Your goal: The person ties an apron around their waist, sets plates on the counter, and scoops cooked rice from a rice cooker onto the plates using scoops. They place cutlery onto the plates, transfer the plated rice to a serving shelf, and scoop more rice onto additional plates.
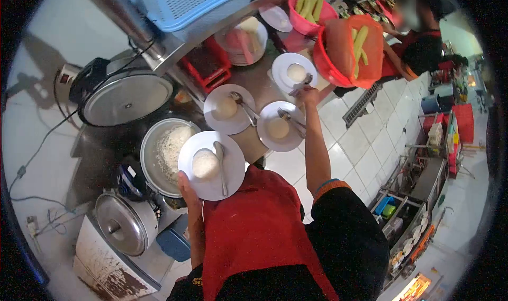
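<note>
My left hand (189, 190) grips the edge of a white plate (235, 166), which carries a domed mound of rice (206, 165) and a spoon (220, 169). Beside that plate is an open rice pot (150, 166) with loose white rice (172, 153) inside. Stretched forward, my right hand (307, 96) is closed on a piece of cutlery that looks like a spoon (308, 79), at the rim of another plate with rice (295, 72). Two more plates of rice, the left one (211, 122) and the right one (270, 140), rest on the counter with cutlery on them.
A red basin (328, 63) and a pink basin (323, 23) hold long pale-green vegetables. A blue basket (196, 5) sits on the overhead shelf. A lidded pot (123, 224) stands at lower left. Another person (420, 47) works at the far right beyond the basins.
</note>
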{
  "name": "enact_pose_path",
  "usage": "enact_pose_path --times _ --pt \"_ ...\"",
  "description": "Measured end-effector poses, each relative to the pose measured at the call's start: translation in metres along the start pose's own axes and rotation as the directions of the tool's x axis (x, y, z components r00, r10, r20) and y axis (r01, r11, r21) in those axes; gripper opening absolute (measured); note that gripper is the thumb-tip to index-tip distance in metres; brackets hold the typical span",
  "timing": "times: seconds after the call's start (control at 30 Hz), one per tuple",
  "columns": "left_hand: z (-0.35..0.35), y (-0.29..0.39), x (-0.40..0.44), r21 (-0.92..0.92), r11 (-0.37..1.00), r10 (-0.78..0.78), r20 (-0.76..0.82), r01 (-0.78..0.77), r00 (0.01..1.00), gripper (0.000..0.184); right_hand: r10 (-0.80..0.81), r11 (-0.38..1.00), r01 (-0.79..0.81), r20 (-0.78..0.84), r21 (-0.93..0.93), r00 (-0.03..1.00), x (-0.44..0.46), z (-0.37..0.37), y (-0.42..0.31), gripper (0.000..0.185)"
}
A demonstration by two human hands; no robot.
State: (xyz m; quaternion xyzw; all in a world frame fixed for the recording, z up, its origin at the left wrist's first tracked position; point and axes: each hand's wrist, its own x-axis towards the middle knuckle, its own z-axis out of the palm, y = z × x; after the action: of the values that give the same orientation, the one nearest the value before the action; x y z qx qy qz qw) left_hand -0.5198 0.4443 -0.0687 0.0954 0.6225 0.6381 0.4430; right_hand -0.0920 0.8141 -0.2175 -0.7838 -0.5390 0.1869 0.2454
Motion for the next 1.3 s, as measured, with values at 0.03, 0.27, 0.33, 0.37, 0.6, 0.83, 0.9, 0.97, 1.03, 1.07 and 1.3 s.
enact_pose_path --times 0.03,0.27,0.33,0.37,0.6,0.83,0.9,0.97,1.03,1.07,1.3 --pt "-0.004 -0.003 -0.001 -0.041 0.999 0.021 0.038 -0.020 0.999 0.051 -0.092 0.995 0.095 -0.090 0.032 0.992 -0.007 0.000 -0.005 0.011" --pt "-0.034 -0.044 0.007 0.061 0.979 0.201 -0.135 -0.194 0.970 0.043 -0.339 0.785 0.087 0.307 0.614 0.889 -0.099 0.024 -0.091 0.009" --pt "-0.032 -0.033 0.004 -0.089 0.977 0.182 -0.107 -0.191 0.978 0.042 -0.419 0.737 -0.048 0.512 0.674 0.750 -0.140 0.005 -0.146 0.010" --pt "-0.020 -0.018 -0.003 -0.094 0.976 0.185 -0.127 -0.197 0.975 0.042 -0.476 0.703 -0.188 0.650 0.686 0.593 -0.152 -0.001 -0.168 0.012" --pt "-0.008 0.004 -0.011 -0.156 0.976 0.155 0.024 -0.149 0.988 0.056 -0.697 0.647 0.621 0.011 0.442 0.717 -0.097 0.035 -0.278 0.021" --pt "-0.021 -0.011 -0.005 -0.100 0.986 0.132 -0.035 -0.135 0.991 0.057 -0.592 0.801 0.592 0.248 0.082 0.767 -0.073 0.109 -0.374 0.031" --pt "-0.018 -0.010 -0.007 -0.125 0.985 0.115 -0.053 -0.121 0.992 0.052 -0.502 0.860 0.507 0.261 0.054 0.824 -0.087 0.092 -0.394 0.032" --pt "-0.023 -0.013 -0.004 -0.107 0.983 0.138 -0.094 -0.148 0.986 0.045 -0.400 0.912 0.407 0.325 0.050 0.857 -0.082 0.097 -0.397 0.032" --pt "-0.027 -0.013 -0.007 -0.100 0.985 0.137 -0.040 -0.140 0.990 0.050 -0.395 0.917 0.395 0.258 0.054 0.882 -0.065 0.136 -0.383 0.031" --pt "-0.028 -0.014 -0.010 -0.105 0.985 0.135 -0.003 -0.135 0.991 0.055 -0.401 0.915 0.398 0.199 0.057 0.894 -0.064 0.140 -0.380 0.030" --pt "-0.014 0.002 -0.013 -0.162 0.983 0.084 -0.003 -0.084 0.996 0.044 -0.502 0.846 0.533 0.319 -0.013 0.804 -0.083 0.086 -0.384 0.029"
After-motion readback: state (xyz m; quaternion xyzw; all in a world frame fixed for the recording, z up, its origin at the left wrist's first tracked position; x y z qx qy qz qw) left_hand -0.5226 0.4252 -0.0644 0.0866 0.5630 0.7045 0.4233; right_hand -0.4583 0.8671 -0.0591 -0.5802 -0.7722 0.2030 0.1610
